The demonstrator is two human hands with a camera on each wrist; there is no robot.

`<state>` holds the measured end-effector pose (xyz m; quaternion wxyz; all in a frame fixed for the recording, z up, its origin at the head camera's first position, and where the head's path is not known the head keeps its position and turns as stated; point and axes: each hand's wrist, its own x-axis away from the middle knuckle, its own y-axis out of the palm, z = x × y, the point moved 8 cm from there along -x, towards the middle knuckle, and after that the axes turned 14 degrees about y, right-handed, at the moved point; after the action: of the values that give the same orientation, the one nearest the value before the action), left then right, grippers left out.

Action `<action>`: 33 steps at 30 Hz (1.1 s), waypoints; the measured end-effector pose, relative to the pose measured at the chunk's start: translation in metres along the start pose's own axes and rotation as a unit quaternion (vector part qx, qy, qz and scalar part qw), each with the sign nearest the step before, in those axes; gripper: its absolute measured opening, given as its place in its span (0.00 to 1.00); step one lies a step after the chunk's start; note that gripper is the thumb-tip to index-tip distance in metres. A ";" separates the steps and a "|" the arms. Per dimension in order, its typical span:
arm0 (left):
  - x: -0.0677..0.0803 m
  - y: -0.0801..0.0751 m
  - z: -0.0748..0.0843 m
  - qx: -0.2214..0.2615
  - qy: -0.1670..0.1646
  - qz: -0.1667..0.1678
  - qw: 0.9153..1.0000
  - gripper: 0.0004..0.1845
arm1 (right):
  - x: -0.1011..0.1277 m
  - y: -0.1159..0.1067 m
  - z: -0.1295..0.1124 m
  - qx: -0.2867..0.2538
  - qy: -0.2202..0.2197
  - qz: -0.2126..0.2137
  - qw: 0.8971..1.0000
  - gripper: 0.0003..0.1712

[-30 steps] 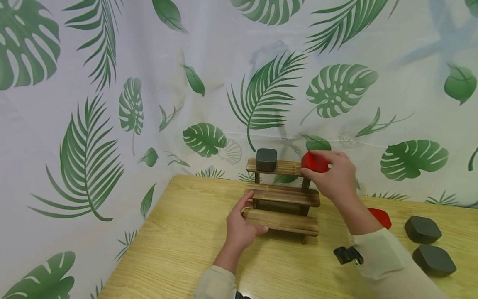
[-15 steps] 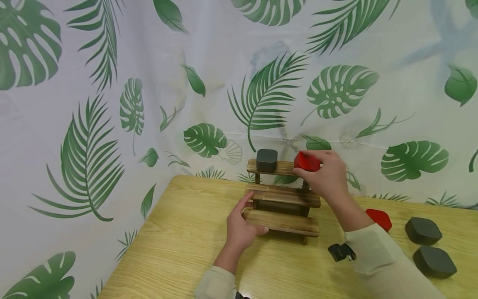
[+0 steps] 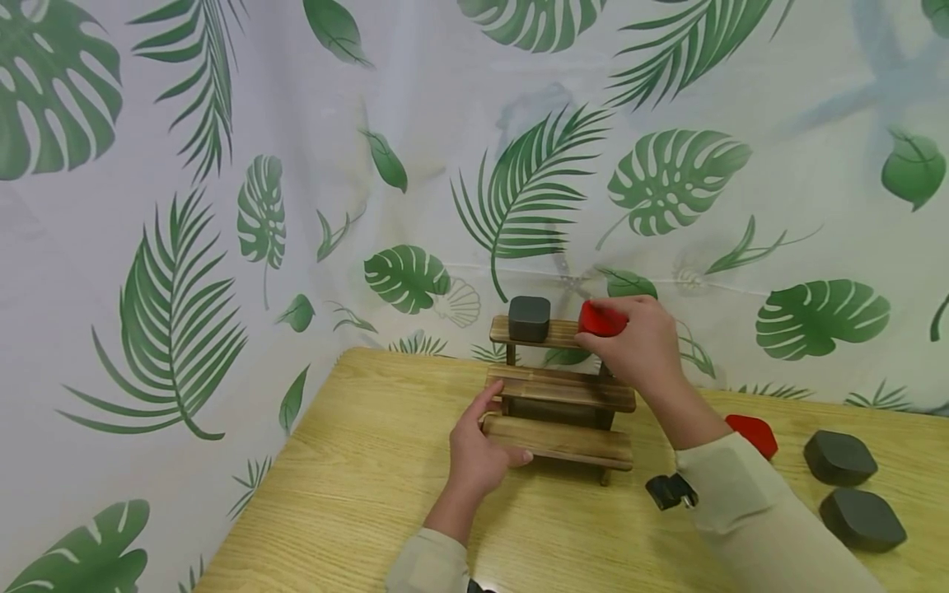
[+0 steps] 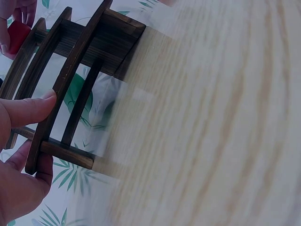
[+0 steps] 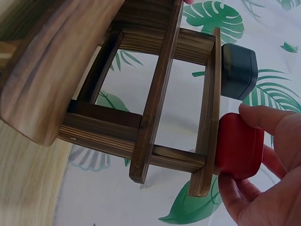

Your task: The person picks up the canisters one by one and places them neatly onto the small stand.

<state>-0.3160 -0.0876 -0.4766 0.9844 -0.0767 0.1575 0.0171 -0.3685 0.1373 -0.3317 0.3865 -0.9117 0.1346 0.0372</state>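
Observation:
A three-step dark wooden rack (image 3: 561, 387) stands at the far edge of the table. A dark grey block (image 3: 530, 317) sits at the left of its top step. My right hand (image 3: 638, 346) grips a red block (image 3: 599, 320) and holds it against the right part of that top step (image 5: 210, 108); the red block (image 5: 240, 146) touches the step's plank. My left hand (image 3: 478, 449) grips the left end of the bottom step, its thumb (image 4: 28, 109) pressed on the plank edge (image 4: 61, 94).
On the light wooden table (image 3: 356, 486), right of the rack, lie another red block (image 3: 756, 432) and two dark grey blocks (image 3: 839, 457) (image 3: 862, 517). A leaf-print curtain (image 3: 222, 206) hangs close behind and to the left. A black wrist camera (image 3: 670, 491) sits on my right sleeve.
My right hand carried the red block leftward and slightly down onto the top step. The left hand stayed on the bottom step.

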 end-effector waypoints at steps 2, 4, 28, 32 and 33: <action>0.000 0.000 0.000 0.000 -0.001 0.000 1.000 0.56 | -0.001 0.001 0.000 0.001 0.000 -0.004 1.000 0.31; 0.000 0.000 0.001 0.000 -0.002 0.000 1.000 0.57 | -0.001 0.002 0.000 0.001 0.002 -0.006 1.000 0.31; 0.002 0.002 0.000 -0.002 -0.010 -0.002 1.000 0.56 | 0.005 0.001 0.011 -0.012 -0.002 -0.030 0.999 0.54; 0.000 0.001 0.000 -0.006 -0.008 0.001 1.000 0.56 | 0.008 -0.003 0.016 -0.023 -0.009 -0.027 0.999 0.57; 0.000 0.001 0.000 -0.007 -0.007 0.001 1.000 0.56 | 0.009 -0.004 0.016 -0.024 -0.011 -0.025 0.999 0.57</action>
<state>-0.3161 -0.0870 -0.4769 0.9848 -0.0834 0.1510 0.0201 -0.3580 0.1500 -0.3417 0.3668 -0.9233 0.1062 0.0409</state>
